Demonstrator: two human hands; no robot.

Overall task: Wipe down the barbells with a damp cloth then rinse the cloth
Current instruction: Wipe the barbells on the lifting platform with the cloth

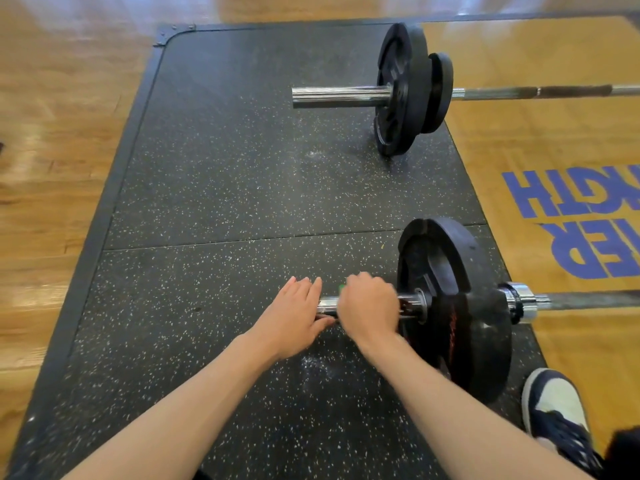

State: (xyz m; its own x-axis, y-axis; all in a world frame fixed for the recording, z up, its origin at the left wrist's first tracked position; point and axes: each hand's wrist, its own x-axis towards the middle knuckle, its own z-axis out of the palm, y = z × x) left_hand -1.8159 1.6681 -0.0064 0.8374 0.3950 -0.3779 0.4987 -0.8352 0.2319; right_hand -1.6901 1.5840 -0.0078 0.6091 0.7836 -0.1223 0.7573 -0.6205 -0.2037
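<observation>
The right hand is closed around the near barbell's shiny end, maybe with a green cloth. The left hand lies flat and open at its tip.

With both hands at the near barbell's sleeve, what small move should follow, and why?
Probably slide the right hand outward along the near barbell's sleeve toward the left hand. The right hand is closed around the sleeve beside the collar, with a green scrap showing, and bare chrome lies beyond it.
</observation>
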